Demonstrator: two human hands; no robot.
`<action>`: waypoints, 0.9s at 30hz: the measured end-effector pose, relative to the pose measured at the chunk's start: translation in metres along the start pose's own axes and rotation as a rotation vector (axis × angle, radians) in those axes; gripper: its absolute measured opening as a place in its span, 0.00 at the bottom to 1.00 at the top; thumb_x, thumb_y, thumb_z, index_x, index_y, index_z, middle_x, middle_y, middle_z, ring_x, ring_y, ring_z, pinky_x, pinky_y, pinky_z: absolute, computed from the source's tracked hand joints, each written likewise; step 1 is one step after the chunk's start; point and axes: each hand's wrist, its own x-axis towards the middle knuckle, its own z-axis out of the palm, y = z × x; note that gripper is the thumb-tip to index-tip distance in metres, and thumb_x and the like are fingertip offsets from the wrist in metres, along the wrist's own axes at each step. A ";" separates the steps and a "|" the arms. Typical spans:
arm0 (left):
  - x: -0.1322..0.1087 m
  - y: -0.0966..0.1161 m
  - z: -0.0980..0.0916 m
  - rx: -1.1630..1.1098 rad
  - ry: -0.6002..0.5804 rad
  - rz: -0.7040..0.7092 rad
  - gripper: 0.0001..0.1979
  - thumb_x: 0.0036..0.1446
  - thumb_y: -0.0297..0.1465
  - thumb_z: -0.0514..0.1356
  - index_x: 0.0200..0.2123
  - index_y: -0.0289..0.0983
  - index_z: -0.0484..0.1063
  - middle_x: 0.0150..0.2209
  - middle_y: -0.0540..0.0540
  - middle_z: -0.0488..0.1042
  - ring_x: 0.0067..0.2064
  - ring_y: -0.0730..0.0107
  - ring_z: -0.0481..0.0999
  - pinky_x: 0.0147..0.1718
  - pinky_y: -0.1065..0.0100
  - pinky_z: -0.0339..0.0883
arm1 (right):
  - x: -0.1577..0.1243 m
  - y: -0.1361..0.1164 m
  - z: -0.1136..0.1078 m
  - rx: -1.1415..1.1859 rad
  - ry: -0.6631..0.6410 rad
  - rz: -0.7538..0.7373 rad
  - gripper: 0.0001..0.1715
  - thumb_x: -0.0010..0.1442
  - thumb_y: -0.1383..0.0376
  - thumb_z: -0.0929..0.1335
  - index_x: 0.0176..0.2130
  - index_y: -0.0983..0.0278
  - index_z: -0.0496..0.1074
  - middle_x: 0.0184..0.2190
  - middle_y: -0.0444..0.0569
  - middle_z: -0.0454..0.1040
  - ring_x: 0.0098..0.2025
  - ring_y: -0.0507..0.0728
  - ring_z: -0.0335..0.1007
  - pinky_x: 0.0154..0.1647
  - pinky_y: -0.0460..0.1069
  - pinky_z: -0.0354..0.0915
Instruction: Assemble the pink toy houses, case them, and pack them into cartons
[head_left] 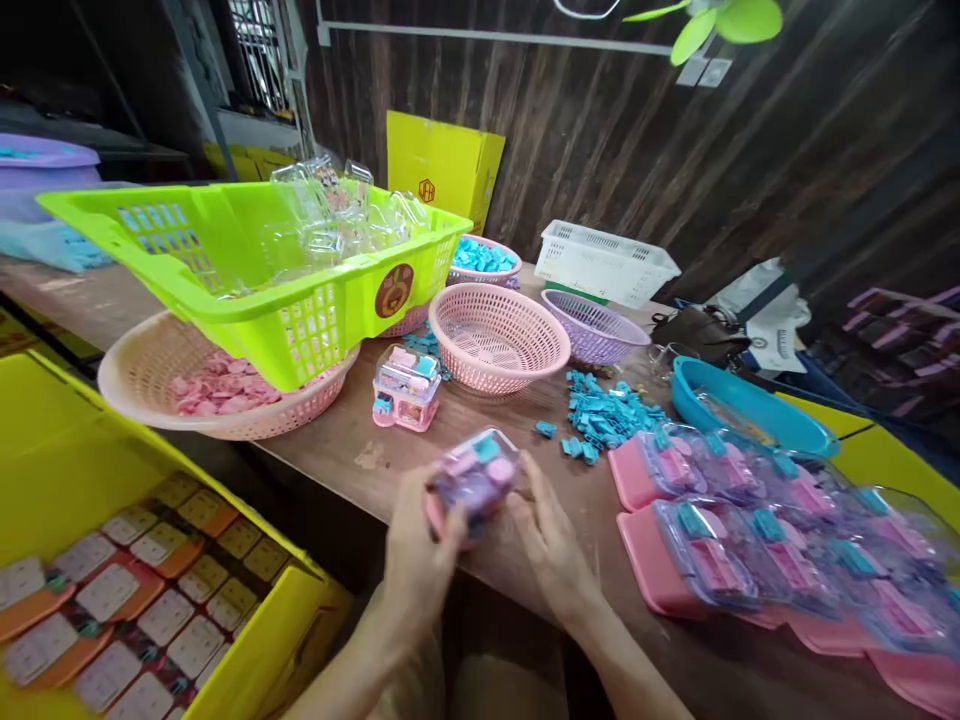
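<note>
Both hands hold one small toy pack point(475, 482), a pink base under a clear lid with pink, purple and blue pieces inside, just above the near edge of the wooden table point(360, 455). My left hand point(420, 555) grips its left side with the fingers curled. My right hand point(547, 535) grips its right side, thumb on top. A second finished pack point(406, 388) stands on the table beyond them.
A lime basket point(247, 285) of clear lids rests on a pink basket of pink parts point(217, 385). Empty pink point(499, 338) and purple point(592, 325) baskets, loose blue pieces point(607, 415), a blue tub point(750, 410) and stacked packs point(750, 530) lie right. A yellow box point(135, 580) sits lower left.
</note>
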 end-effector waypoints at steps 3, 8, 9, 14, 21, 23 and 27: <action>-0.011 -0.003 0.018 -0.088 -0.135 0.069 0.36 0.51 0.43 0.61 0.58 0.37 0.51 0.56 0.35 0.57 0.60 0.52 0.58 0.56 0.51 0.55 | 0.014 0.006 -0.025 0.025 -0.012 0.073 0.39 0.58 0.45 0.57 0.61 0.62 0.53 0.61 0.54 0.56 0.63 0.62 0.48 0.63 0.61 0.47; -0.012 -0.016 0.056 -0.290 -0.641 -0.026 0.60 0.38 0.48 0.67 0.64 0.38 0.30 0.65 0.32 0.36 0.66 0.48 0.37 0.60 0.46 0.41 | 0.019 0.003 -0.050 -0.089 -0.088 0.013 0.39 0.57 0.46 0.60 0.61 0.62 0.54 0.60 0.55 0.57 0.62 0.61 0.52 0.61 0.59 0.51; -0.017 -0.014 0.064 -0.300 -0.675 -0.035 0.64 0.36 0.48 0.68 0.64 0.37 0.28 0.65 0.31 0.34 0.66 0.47 0.34 0.60 0.44 0.39 | 0.018 0.001 -0.050 -0.134 -0.114 -0.015 0.37 0.56 0.47 0.60 0.60 0.61 0.56 0.59 0.54 0.59 0.60 0.61 0.54 0.60 0.59 0.52; -0.043 0.008 0.090 -0.284 -0.612 -0.096 0.73 0.28 0.47 0.71 0.62 0.34 0.19 0.65 0.26 0.31 0.65 0.42 0.29 0.58 0.38 0.32 | 0.007 -0.001 -0.054 -0.327 -0.106 -0.035 0.31 0.55 0.52 0.62 0.55 0.62 0.59 0.53 0.55 0.64 0.55 0.61 0.60 0.55 0.58 0.58; -0.055 0.022 0.103 -0.256 -0.644 -0.108 0.67 0.31 0.41 0.69 0.63 0.33 0.24 0.64 0.29 0.40 0.65 0.43 0.35 0.59 0.39 0.33 | 0.003 0.004 -0.062 -0.518 -0.002 -0.021 0.28 0.46 0.57 0.64 0.46 0.63 0.61 0.42 0.54 0.69 0.42 0.61 0.68 0.43 0.55 0.65; -0.057 0.023 0.106 -0.237 -0.637 -0.106 0.67 0.31 0.42 0.69 0.63 0.32 0.24 0.64 0.28 0.39 0.65 0.42 0.35 0.59 0.38 0.31 | 0.004 0.003 -0.061 -0.538 0.024 -0.025 0.26 0.46 0.57 0.64 0.45 0.63 0.61 0.40 0.53 0.70 0.40 0.60 0.68 0.42 0.55 0.65; -0.058 0.024 0.110 -0.202 -0.613 -0.107 0.69 0.29 0.45 0.69 0.62 0.31 0.24 0.64 0.27 0.41 0.65 0.41 0.37 0.58 0.35 0.28 | 0.004 -0.003 -0.058 -0.586 -0.035 -0.107 0.23 0.49 0.59 0.63 0.46 0.62 0.64 0.44 0.53 0.67 0.45 0.61 0.66 0.44 0.55 0.64</action>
